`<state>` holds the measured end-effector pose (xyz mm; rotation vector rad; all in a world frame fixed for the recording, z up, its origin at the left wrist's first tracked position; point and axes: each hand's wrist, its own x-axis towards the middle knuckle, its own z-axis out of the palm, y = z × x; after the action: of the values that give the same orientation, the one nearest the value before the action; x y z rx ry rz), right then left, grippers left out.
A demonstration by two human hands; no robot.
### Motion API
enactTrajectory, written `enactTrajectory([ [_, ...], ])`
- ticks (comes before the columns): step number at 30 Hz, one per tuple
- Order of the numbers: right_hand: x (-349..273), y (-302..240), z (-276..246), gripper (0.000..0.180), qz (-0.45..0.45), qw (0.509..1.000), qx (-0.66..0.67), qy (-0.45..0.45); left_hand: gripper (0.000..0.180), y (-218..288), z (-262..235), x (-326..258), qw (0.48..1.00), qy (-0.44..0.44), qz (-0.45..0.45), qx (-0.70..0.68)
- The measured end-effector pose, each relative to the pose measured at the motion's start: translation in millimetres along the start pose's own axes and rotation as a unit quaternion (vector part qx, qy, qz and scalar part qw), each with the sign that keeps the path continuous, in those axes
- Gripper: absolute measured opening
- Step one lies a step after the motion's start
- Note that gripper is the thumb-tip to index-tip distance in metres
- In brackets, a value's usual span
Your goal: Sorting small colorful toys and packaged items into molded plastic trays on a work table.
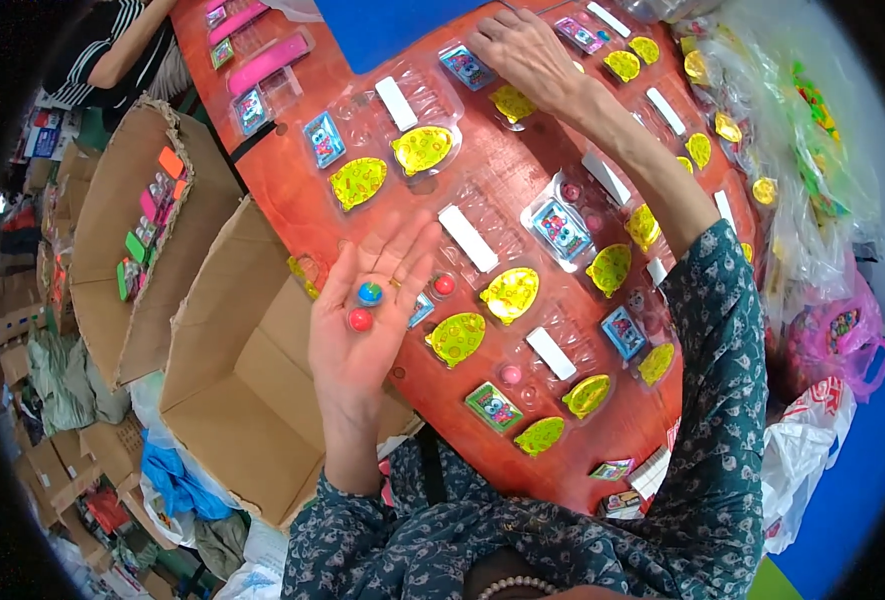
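My left hand [377, 310] is palm up with its fingers stretched out, over the table's near left edge. Cradled on the palm are a blue-green ball [369, 293] and a red ball [360, 320]. Far across the table, my right hand [524, 62] is bent down with its fingers drawn together beside a blue picture card [466, 67]. Whatever its fingertips hold is hidden. Just below that hand is a yellow egg-shaped piece [511, 102] in clear plastic. Another red ball [443, 285] sits in a tray near my left hand.
Clear plastic trays with yellow pieces [512, 294], white strips [468, 239] and cards [562, 230] cover the red table [292, 215]. An open cardboard box [252, 400] stands at the left. Plastic bags [812, 160] line the right side. A person [112, 60] is at far left.
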<state>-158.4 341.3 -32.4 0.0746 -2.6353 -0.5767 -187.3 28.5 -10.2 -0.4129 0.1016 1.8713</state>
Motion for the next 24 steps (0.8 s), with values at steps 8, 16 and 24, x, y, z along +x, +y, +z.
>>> enactTrajectory([
  [8, 4.8, -36.7, -86.2, 0.002, 0.183, 0.938, 0.292, -0.026, 0.055, -11.6, 15.8, 15.3, 0.997, -0.038, 0.017, 0.064],
  [16, 3.2, -129.1, -132.5, 0.013, 0.075, 0.811, 0.580, -0.028, 0.056, 1.0, -4.6, 12.3, 0.993, -0.110, -0.045, -0.010],
  [24, -7.9, -148.3, -139.5, 0.020, 0.094, 0.853, 0.513, -0.030, 0.053, -13.3, 4.6, 5.3, 0.996, 0.011, -0.001, 0.089],
])
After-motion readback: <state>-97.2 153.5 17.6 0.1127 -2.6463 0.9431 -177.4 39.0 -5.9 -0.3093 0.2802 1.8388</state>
